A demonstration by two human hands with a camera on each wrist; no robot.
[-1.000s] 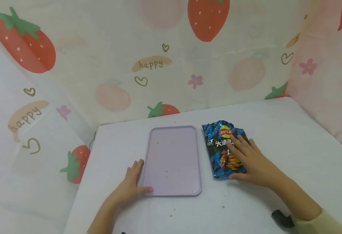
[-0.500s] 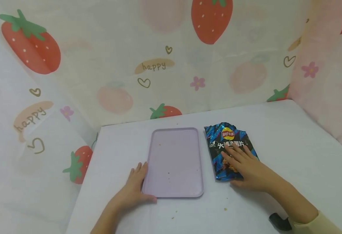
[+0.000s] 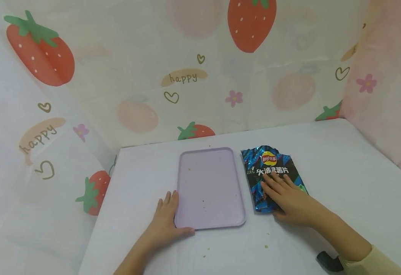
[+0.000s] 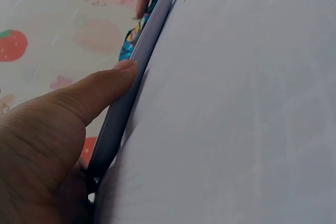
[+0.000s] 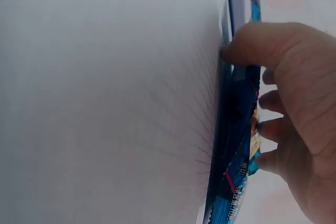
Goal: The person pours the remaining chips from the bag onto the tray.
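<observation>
A flat lilac tray point(image 3: 210, 191) with a few crumbs on it lies on the white table. My left hand point(image 3: 166, 221) rests at its near-left corner, fingers straight along the left side and thumb on the near edge. In the left wrist view the thumb point(image 4: 102, 90) lies against the tray's rim point(image 4: 131, 87). Right of the tray lies a blue and black potato chip bag point(image 3: 255, 183), its top edge uneven. My right hand point(image 3: 291, 204) rests over the bag's lower part with fingers spread. Its thumb point(image 5: 257, 45) is at the bag's near edge in the right wrist view.
Small yellow crumbs point(image 3: 266, 246) dot the table point(image 3: 234, 256) in front of the tray and bag. A short black object point(image 3: 329, 261) shows beside the right sleeve point(image 3: 372, 261). Strawberry-printed cloth point(image 3: 138, 57) walls in the table at the back and both sides.
My left hand has slid right, and the tray now stands slightly turned and nearer the bag. My right hand has drawn back down the bag, uncovering more of its lettering.
</observation>
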